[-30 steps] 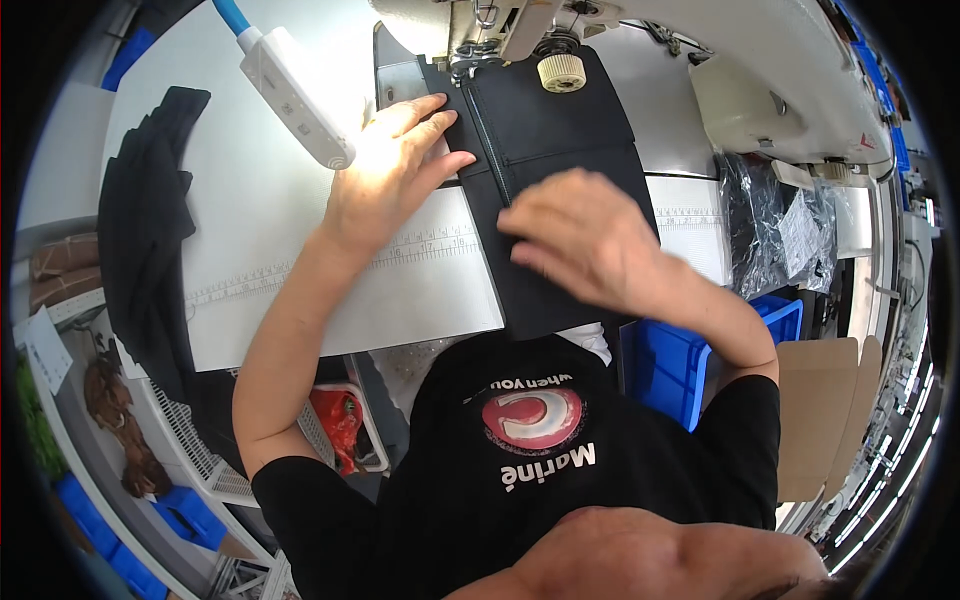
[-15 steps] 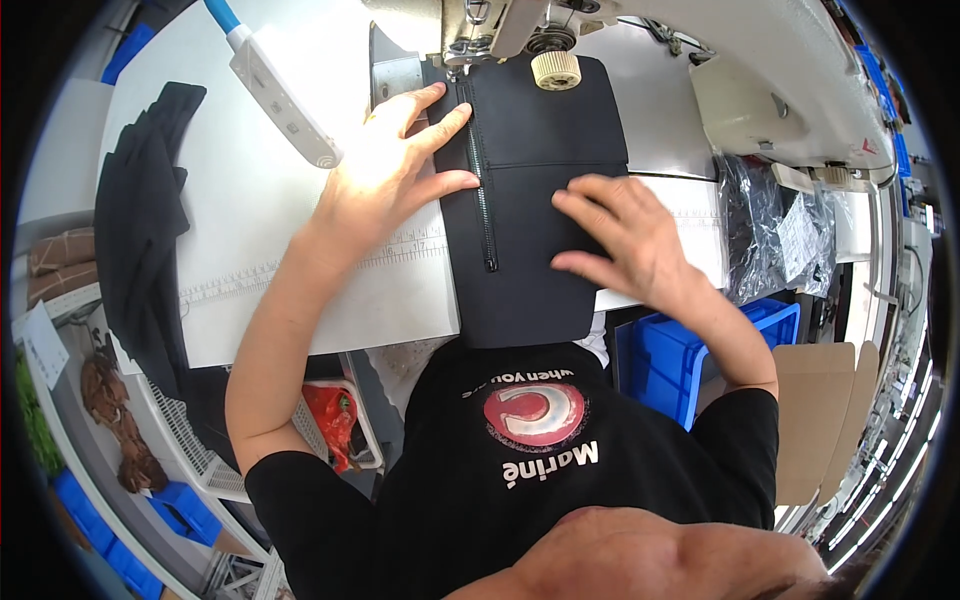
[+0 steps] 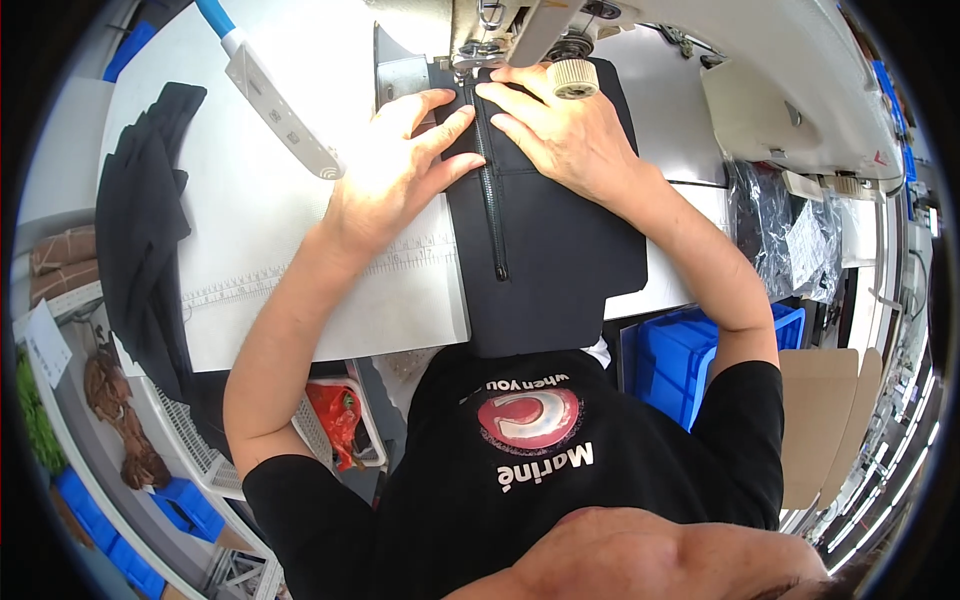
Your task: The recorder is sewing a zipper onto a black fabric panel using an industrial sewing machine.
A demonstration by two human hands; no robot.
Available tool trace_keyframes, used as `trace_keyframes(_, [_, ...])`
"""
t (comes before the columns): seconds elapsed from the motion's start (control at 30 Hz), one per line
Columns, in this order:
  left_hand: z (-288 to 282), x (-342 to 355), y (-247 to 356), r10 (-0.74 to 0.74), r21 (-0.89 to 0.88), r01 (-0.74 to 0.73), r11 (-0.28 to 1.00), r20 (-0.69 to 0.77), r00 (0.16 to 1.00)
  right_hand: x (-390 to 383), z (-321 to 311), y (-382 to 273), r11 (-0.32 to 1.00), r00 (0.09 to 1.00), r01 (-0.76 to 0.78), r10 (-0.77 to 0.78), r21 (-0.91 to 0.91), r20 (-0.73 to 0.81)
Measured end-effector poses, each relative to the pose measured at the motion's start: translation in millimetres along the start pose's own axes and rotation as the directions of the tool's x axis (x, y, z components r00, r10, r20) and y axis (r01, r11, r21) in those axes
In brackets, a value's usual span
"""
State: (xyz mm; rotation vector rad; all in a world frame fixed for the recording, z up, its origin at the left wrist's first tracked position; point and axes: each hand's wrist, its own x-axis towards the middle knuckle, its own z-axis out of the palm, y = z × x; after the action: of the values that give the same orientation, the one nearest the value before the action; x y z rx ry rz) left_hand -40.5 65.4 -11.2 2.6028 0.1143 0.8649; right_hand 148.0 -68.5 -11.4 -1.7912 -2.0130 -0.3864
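Observation:
A black fabric panel (image 3: 555,260) lies on the white sewing table, its near end hanging toward my lap. Down its left part runs a zipper (image 3: 491,205), and the far end reaches the needle area of a sewing machine (image 3: 482,52). My left hand (image 3: 400,150) rests at the panel's left edge, fingers spread, thumb and fingertips touching the cloth just left of the zipper. On the other side my right hand (image 3: 570,130) lies on the panel with fingers stretched out, tips close to the zipper near the needle area. Neither hand grips the cloth.
A lamp-like white device (image 3: 285,110) on a blue hose hangs above the table's left side. Black cloth (image 3: 148,230) is draped at the far left. To the right lie clear plastic bags (image 3: 785,225); below them stands a blue bin (image 3: 672,360) beside a cardboard box (image 3: 825,420).
My right hand has moved forward and left, from above the panel's middle to beside the zipper near the needle area. The near part of the panel has shifted slightly right.

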Motion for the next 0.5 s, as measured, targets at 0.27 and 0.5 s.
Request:
trace_keyframes(0.27, [2,-1,-1,0.0,-0.105,-0.006,0.995,-0.057,0.998,9,-10,-1,0.999,0.997,-0.035,0.037,-0.024,0.068])
trace_keyframes(0.5, [-6,1,4,0.025,0.01,-0.026,1.0,0.063,0.998,-16,-111,-11,0.999,0.999,0.043,-0.043,-0.023,0.006])
